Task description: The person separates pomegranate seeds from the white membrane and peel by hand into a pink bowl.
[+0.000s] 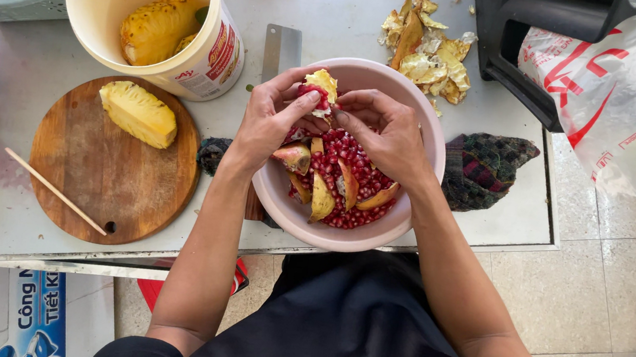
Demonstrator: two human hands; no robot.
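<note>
A pink bowl (428, 119) sits at the table's near edge, holding red pomegranate seeds (345, 154) and several pieces of peel. Both hands are over the bowl. My left hand (269, 117) and my right hand (387, 131) together grip a pomegranate piece (320, 87), yellowish outside with red seeds showing, held above the bowl's far side. Thumbs and fingertips press on it from both sides.
A round wooden board (107, 170) with a pineapple chunk (138, 112) and a thin stick (53, 190) lies left. A cream bucket (212, 55) holds peeled pineapple. A cleaver (282, 51), peel scraps (428, 55), a dark cloth (487, 166) and a plastic bag (623, 94) surround the bowl.
</note>
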